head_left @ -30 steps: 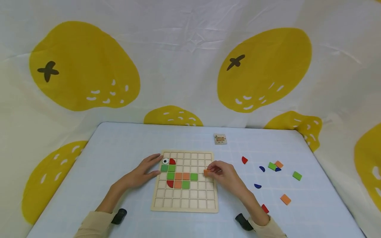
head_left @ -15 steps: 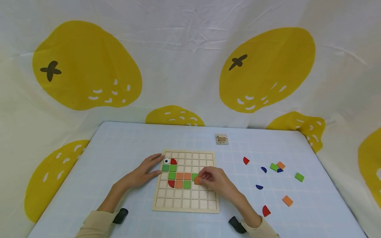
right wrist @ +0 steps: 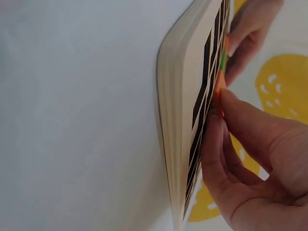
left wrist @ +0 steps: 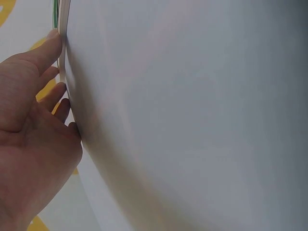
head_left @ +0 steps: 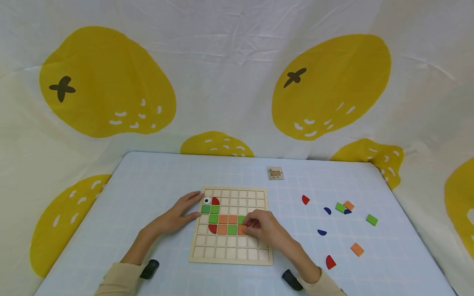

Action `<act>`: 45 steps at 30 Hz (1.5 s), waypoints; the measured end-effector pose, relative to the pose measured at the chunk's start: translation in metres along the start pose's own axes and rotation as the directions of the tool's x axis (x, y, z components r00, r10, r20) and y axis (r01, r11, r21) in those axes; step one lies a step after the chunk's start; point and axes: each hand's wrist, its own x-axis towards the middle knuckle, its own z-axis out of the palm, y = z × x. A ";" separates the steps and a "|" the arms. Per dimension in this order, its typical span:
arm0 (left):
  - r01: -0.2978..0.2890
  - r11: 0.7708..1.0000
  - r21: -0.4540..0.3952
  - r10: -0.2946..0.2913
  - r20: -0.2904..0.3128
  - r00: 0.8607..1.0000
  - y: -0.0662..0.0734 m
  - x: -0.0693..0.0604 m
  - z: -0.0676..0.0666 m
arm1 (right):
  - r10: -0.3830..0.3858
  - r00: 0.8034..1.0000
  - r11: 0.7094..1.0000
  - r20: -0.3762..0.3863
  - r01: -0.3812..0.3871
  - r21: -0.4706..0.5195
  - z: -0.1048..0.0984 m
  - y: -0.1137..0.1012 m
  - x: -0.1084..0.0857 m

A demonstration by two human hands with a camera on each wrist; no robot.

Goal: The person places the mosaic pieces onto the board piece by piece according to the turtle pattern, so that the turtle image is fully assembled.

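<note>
A wooden grid board (head_left: 231,255) lies on the table, with several coloured tiles set in its squares. My left hand (head_left: 177,214) rests along the board's left edge, fingers extended and thumb touching the rim; the left wrist view has the hand (left wrist: 33,110) against that side. Over the right part of the board, my right hand (head_left: 269,228) pinches an orange square tile (head_left: 241,230) at the square right of a green tile (head_left: 232,230). From the right wrist view, the thumb and fingertips hold the orange tile (right wrist: 219,94) down at the grid; its far edge is partly hidden.
Loose tiles lie right of the board: red quarter circles (head_left: 331,262), blue half circles (head_left: 322,232), green tiles (head_left: 372,220) and orange tiles (head_left: 357,249). A small picture card (head_left: 275,173) lies behind the board. A patterned cloth (head_left: 222,82) hangs beyond the table.
My right hand has carried the orange tile leftward from the board's right side and lowered it into a square beside the green tile. My left hand has stayed at the board's edge.
</note>
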 end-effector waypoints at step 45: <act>-0.003 1.000 0.002 0.003 -0.010 1.000 -0.002 0.000 0.001 | 0.087 0.963 0.966 -0.257 -0.144 -0.214 -0.073 0.041 -0.071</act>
